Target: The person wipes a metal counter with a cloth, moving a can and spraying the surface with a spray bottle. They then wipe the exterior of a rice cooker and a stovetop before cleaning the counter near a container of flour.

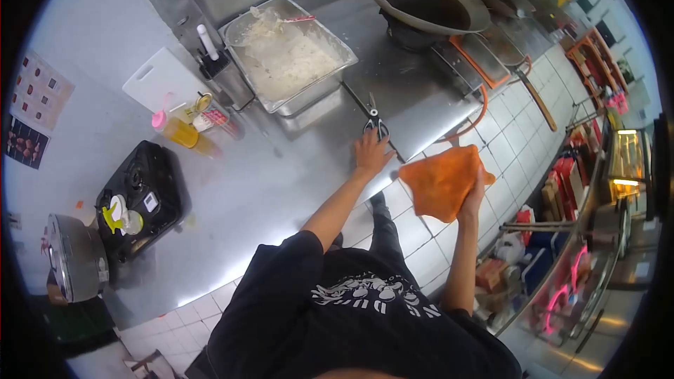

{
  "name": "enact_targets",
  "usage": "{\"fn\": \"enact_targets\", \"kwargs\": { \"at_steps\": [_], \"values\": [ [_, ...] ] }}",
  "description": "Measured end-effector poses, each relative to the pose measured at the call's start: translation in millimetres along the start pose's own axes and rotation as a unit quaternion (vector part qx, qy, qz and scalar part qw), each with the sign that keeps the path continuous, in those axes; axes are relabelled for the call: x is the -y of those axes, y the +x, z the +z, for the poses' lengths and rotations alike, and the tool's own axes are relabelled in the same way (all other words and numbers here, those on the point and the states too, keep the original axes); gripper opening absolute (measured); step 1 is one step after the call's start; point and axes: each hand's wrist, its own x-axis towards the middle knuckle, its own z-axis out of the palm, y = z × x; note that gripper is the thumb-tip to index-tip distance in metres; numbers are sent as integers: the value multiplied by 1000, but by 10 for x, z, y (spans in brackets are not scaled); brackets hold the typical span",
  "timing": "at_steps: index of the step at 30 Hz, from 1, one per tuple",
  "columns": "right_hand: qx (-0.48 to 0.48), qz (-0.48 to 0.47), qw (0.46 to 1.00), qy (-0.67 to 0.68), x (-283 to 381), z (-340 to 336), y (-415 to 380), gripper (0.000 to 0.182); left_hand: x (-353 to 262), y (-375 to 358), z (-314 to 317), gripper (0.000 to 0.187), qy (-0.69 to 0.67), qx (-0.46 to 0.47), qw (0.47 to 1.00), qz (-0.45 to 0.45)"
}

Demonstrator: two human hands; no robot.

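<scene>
My right hand [477, 189] grips an orange cloth [439, 181], which hangs spread out over the floor beside the counter's front edge. My left hand [372, 154] reaches over the steel counter [274, 189] with its fingers apart. Its fingertips are at the dark handles of a pair of scissors [375, 123]; whether they touch is hard to tell. Alongside the scissors runs a thin dark strip [355, 97]. Behind them stands a deep metal tray [344, 63] holding a pale floury mix, a sieve-like bowl and a red-handled utensil.
A wok [421, 23] of dark liquid sits on a burner at the back right. Left of the tray are a knife holder [228, 78], a white cutting board [168, 78] and a yellow squeeze bottle [179, 132]. A portable stove [144, 196] and a pot [77, 260] stand farther left.
</scene>
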Motion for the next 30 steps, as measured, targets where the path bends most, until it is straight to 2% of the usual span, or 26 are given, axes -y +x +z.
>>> {"fn": "enact_targets", "kwargs": {
  "at_steps": [2, 3, 4, 6, 9, 10, 11, 12, 14, 19, 21, 23, 25, 27, 29, 30],
  "values": [
    [-10, 41, 994, -98, -146, -126, 534, 60, 51, 133, 253, 43, 39, -18, 999, -1],
    [33, 55, 978, -200, -81, -68, 713, 60, 106, 93, 286, 40, 39, -30, 999, 2],
    [15, -2, 961, -275, -204, -22, 982, 60, 186, 208, 291, 36, 41, -53, 998, 10],
    [96, 101, 917, -375, -221, 23, 1407, 59, 266, 166, 240, 31, 63, -34, 997, -24],
    [192, 158, 867, -431, -606, -6, 1829, 63, 441, -84, -50, 25, 57, -31, 996, -57],
    [196, 12, 761, -618, -908, -138, 1897, 64, 511, -205, -109, 24, 69, -31, 994, -78],
    [189, -137, 605, -761, -1174, -258, 1989, 65, 559, -336, -190, 24, 70, -37, 992, -102],
    [200, -135, 604, -760, -1390, -332, 2148, 65, 597, -428, -284, 24, 71, -43, 989, -124],
    [248, -203, 595, -737, -1716, -403, 2412, 68, 578, -530, -508, 26, 109, -40, 973, -198],
    [227, -158, 567, -776, -2059, 350, 3119, 73, 707, -692, -689, 38, 164, -65, 897, -405],
    [199, -150, 549, -798, -2243, 710, 3599, 74, 761, -777, -543, 46, 159, -111, 889, -415],
    [157, -211, 554, -790, -2518, 1011, 4141, 73, 795, -811, -420, 48, 167, -125, 882, -422],
    [140, -203, 564, -788, -2615, 1443, 4663, 69, 812, -800, -359, 51, 181, -136, 873, -432],
    [114, -251, 635, -722, -2862, 1684, 5190, 62, 810, -774, -371, 52, 169, -135, 871, -442],
    [139, -275, 585, -750, -3089, 1838, 5692, 52, 835, -812, -358, 54, 166, -137, 872, -440],
    [143, -335, 572, -735, -3193, 1897, 5926, 49, 826, -825, -348, 54, 166, -134, 870, -445]
  ]
}}
